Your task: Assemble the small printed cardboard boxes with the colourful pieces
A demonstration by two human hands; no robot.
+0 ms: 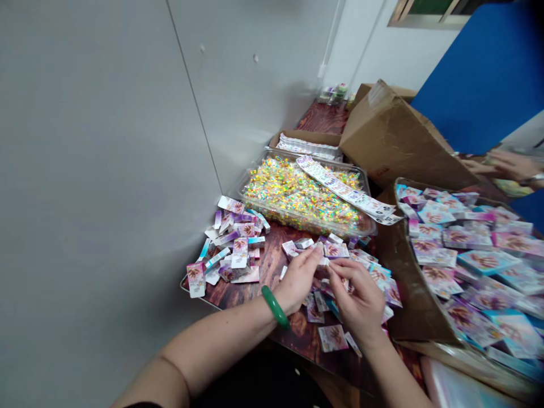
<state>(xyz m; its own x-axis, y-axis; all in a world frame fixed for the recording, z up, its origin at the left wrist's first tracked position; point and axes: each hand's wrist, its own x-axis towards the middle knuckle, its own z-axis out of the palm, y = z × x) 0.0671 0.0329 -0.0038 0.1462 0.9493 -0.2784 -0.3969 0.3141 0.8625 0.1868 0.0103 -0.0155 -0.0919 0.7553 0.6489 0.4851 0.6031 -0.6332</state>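
Observation:
Both of my hands meet over the table around a small printed carton [323,263]. My left hand [298,279], below a green bangle [275,307], closes around the carton from the left. My right hand [359,296] pinches at its near right end; the fingers cover most of it. Under and around the hands lie several more small cartons [334,338] in purple, pink and blue. Left of them, a loose heap of cartons [240,253] sits by the table's left corner, some with flaps sticking out.
Behind stands a clear tray [361,226] of small colourful packets, with a printed strip [340,187] lying across it. A cardboard box [393,283] of cartons is at right. Another cardboard box [395,136] stands behind. A grey wall [106,141] borders the left; another person's hand [510,165] shows far right.

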